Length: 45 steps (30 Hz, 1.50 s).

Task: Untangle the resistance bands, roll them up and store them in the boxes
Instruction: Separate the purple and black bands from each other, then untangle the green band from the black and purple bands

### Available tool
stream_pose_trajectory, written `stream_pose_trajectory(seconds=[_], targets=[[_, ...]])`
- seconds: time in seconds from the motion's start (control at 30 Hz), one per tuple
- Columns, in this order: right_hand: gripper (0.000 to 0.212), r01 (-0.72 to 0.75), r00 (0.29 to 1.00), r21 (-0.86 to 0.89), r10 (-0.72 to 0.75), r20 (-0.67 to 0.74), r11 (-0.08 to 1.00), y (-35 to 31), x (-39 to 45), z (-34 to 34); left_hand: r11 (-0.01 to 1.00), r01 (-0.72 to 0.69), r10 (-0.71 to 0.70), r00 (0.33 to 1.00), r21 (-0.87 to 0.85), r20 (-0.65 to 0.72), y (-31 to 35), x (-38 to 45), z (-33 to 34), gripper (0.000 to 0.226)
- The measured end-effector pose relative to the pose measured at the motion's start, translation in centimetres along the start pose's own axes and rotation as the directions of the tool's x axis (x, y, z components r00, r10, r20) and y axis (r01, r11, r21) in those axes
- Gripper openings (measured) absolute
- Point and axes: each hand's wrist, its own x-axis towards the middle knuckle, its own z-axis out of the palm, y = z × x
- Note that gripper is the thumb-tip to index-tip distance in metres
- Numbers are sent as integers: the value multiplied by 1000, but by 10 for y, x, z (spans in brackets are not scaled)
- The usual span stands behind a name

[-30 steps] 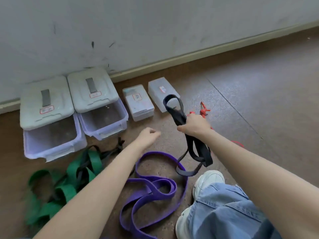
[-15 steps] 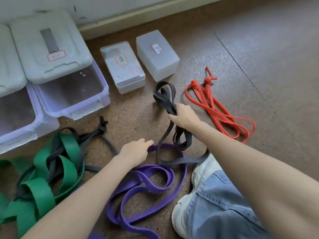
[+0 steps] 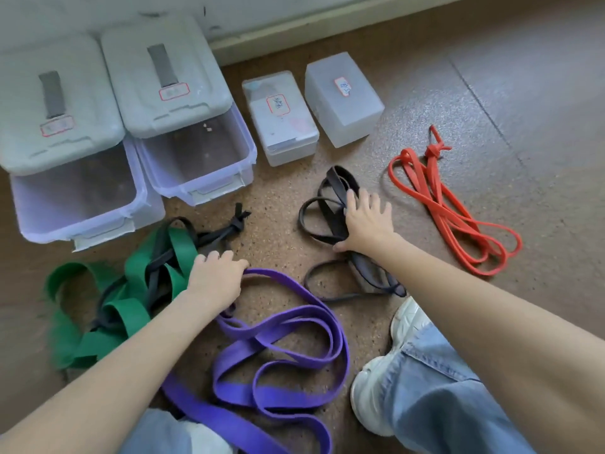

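- Down on the speckled brown floor (image 3: 281, 191), the right hand (image 3: 366, 221) lies flat on the black band (image 3: 330, 204), fingers spread and fairly straight, pressing the loose coils against the floor; more of that band trails back under the wrist toward a white shoe (image 3: 406, 326).
- Left hand (image 3: 216, 276) rests at the top bend of the purple band (image 3: 278, 326), fingers curled over it — whether they actually pinch the strap I cannot tell.
- Purple band sprawls in flat loops between the two forearms, running to the lower edge of the view.
- Green band (image 3: 131, 290) sits just left of the left hand, tangled with a thin dark band (image 3: 229, 227) that ends in a knot.
- Red band (image 3: 448, 208) lies in long narrow loops to the right, apart from both hands.
- Two big boxes (image 3: 196, 178) stand by the wall with lids pushed back and fronts open; two small boxes (image 3: 284, 126) — both labelled, lids on — stand beside them.
- Blue denim (image 3: 435, 388) covers the right leg at the lower right.
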Motion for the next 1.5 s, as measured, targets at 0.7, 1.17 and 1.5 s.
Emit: stream_pose_trajectory(seconds=[0.7,1.17,1.5], targets=[[93,445,623,279,-518,586,851,-138,-46,13,669,22,-179,975,-743,-133,-46,-46,26,25],[50,340,938,333,-342,-55,879,-109,-34,-20,729,334,-522,836,-598,-170,-38,-51,70,39],[47,79,997,385,-73,-29,919,-116,-96,45,938,190,-309,836,-288,-454,-17,-94,83,42]])
